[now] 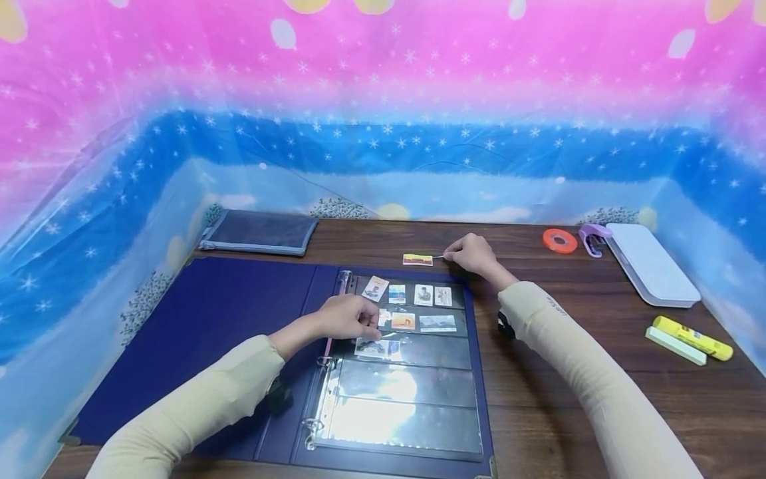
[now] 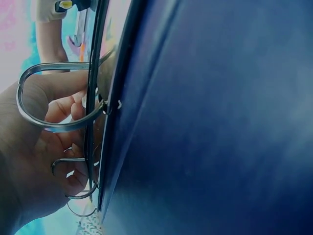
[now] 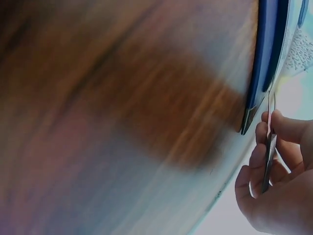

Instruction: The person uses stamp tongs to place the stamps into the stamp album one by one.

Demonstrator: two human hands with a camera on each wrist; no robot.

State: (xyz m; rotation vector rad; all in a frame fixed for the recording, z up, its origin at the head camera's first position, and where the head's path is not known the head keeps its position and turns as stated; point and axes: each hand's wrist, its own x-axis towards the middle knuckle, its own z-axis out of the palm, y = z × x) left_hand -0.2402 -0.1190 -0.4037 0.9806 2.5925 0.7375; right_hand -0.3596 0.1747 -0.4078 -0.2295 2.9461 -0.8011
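Observation:
My right hand pinches slim metal tweezers between thumb and fingers. Their tips reach the right edge of a yellow-and-red stamp just beyond the album's top edge; whether they grip it cannot be told. An open navy ring-binder stamp album holds a black pocket page. My left hand is over the page's left part with loosely curled fingers, nothing visible in them, partly covering the second and third rows. Stamps sit in the upper three rows, including a tilted one at top left.
A grey zip pouch lies at the back left. Toward the right are an orange tape roll, a purple stapler, a white case, a yellow glue stick and a pale green bar. Metal rings stand up along the album's spine.

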